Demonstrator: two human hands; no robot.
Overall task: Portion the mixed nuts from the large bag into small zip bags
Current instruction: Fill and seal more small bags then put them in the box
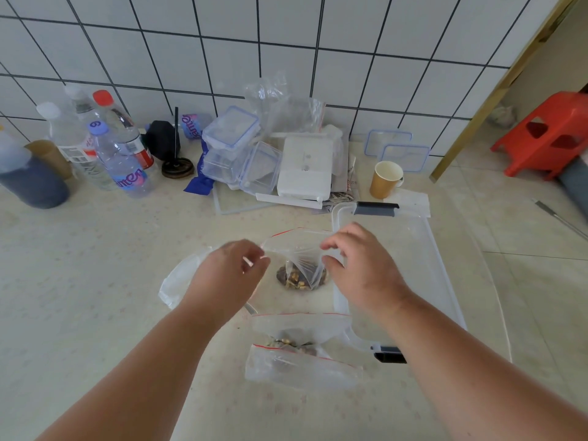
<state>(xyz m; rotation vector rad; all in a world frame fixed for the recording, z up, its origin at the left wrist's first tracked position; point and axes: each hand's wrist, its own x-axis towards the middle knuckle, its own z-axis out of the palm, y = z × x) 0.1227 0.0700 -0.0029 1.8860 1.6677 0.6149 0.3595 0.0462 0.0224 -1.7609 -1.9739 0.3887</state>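
Observation:
A small clear zip bag (300, 249) with a red seal line stands between my hands, a clump of mixed nuts (297, 278) at its bottom. My left hand (232, 275) pinches the bag's left top edge. My right hand (356, 265) pinches its right top edge. The mouth looks held apart. Nearer to me lie two more small zip bags (302, 354) with nuts inside, one overlapping the other. A crumpled clear bag (178, 281) lies under my left hand; whether it is the large bag I cannot tell.
A clear plastic bin (429, 268) with dark handles stands just right of my right hand. Further back are stacked clear food boxes (235, 154), a white box (305, 167), water bottles (121, 154), a paper cup (385, 179) and loose bags by the tiled wall. A red stool (547, 135) stands far right.

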